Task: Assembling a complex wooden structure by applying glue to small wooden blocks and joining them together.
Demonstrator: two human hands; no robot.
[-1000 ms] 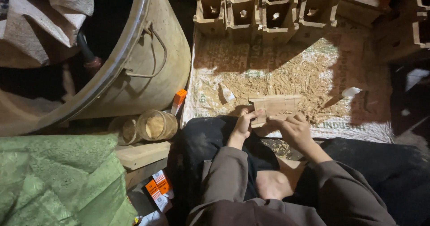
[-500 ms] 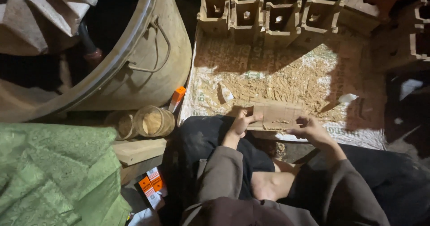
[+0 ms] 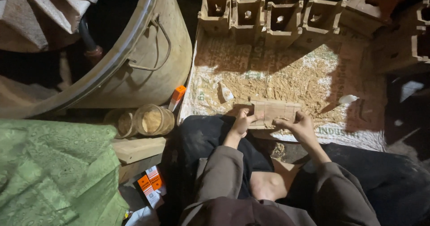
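A flat rectangular wooden piece [image 3: 275,112] lies over the near edge of a woven sack [image 3: 358,136] that is strewn with sawdust. My left hand [image 3: 242,122] grips its left end, fingers curled over the edge. My right hand [image 3: 299,125] holds its right end from the near side. My legs in dark trousers are folded below, with a bare foot [image 3: 268,185] between them.
A row of small open-topped wooden boxes [image 3: 268,15] stands along the sack's far edge. A large metal drum [image 3: 148,60] lies at the left. Two glass jars [image 3: 148,120], an orange-capped tube [image 3: 177,97], a wood plank [image 3: 136,149] and green cloth [image 3: 53,172] are near my left side.
My hands have shifted slightly apart along the wooden piece and keep hold of it. The view has drifted a little.
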